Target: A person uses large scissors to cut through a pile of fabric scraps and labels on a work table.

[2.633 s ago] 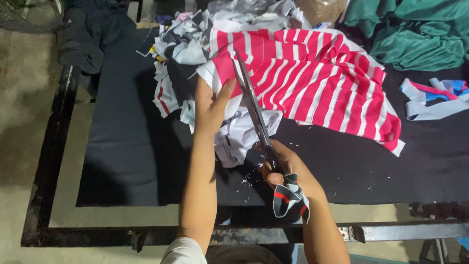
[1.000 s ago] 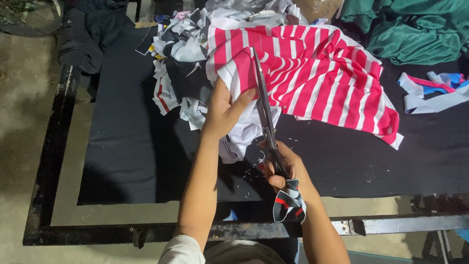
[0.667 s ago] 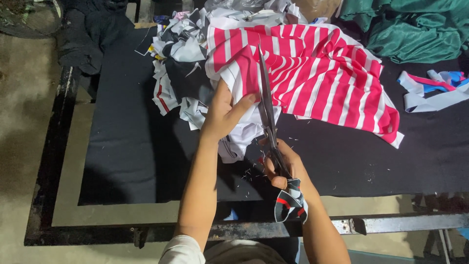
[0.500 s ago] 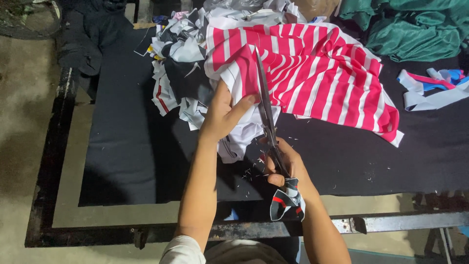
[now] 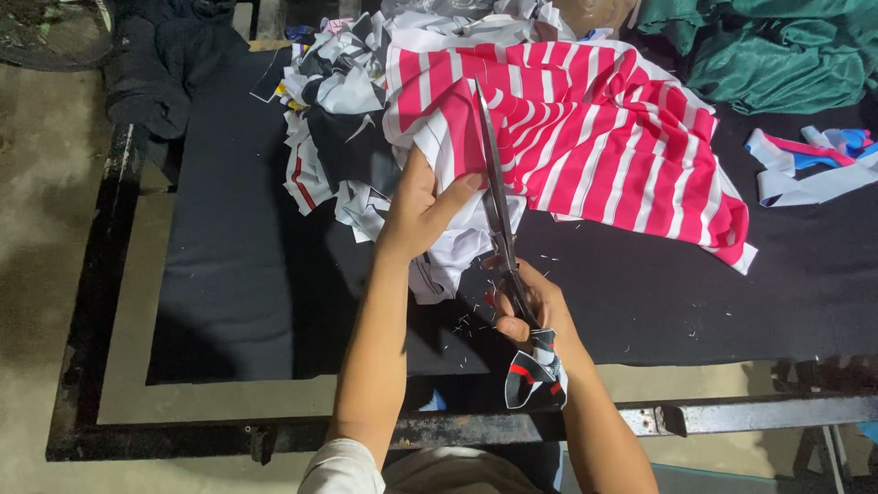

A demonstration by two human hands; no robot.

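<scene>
Garment workshop, dark cutting table, heaped fabric scraps, shears

We count two hands: our left hand and right hand. We see one pair of scissors, one red-and-white striped garment, one green cloth far right, one scrap heap far left.

Striped knit cloth; long scissors of dull metal; matt black tabletop.

Harsh overhead light, deep shadows at the dim edges, focus fairly sharp
</scene>
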